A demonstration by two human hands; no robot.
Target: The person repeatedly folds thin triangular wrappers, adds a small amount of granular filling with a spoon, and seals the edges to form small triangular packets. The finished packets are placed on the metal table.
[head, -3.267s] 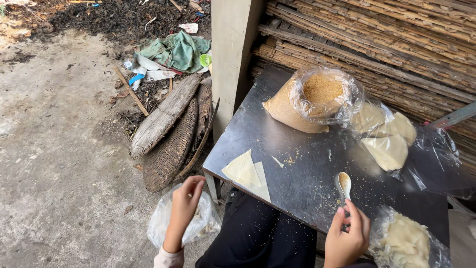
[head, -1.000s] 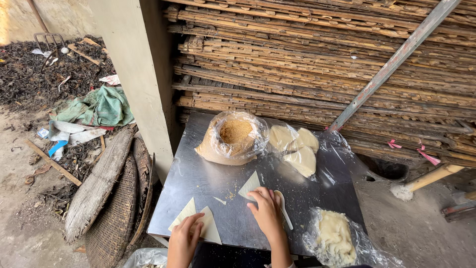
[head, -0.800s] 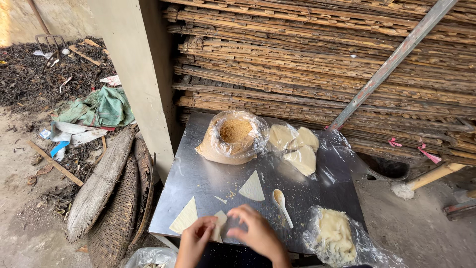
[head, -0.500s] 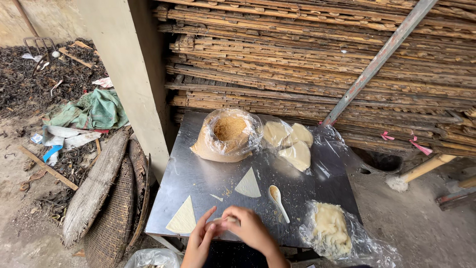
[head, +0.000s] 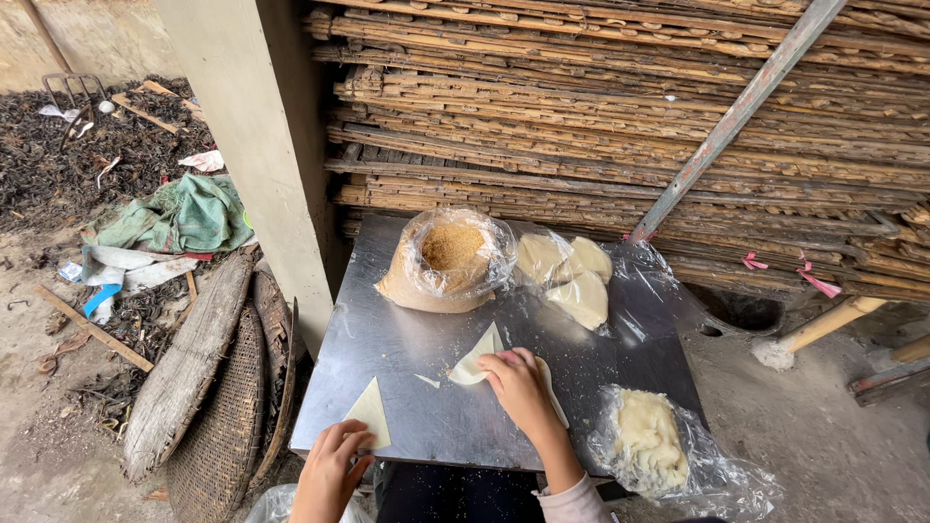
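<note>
Since earlier, right hand (head: pixel 518 385) reaches out, fingers bent onto one dough triangle (head: pixel 477 358); left hand (head: pixel 332 463) pinches the second triangle (head: pixel 371 414) at the metal table (head: pixel 387 339) edge.

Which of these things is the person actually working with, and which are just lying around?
In use:
left hand on a triangular dough sheet
right hand on another dough sheet
bag of brown crumbs
bags of dough
metal table

Lying about:
woven basket
green cloth
wooden plank
stacked slats
</note>
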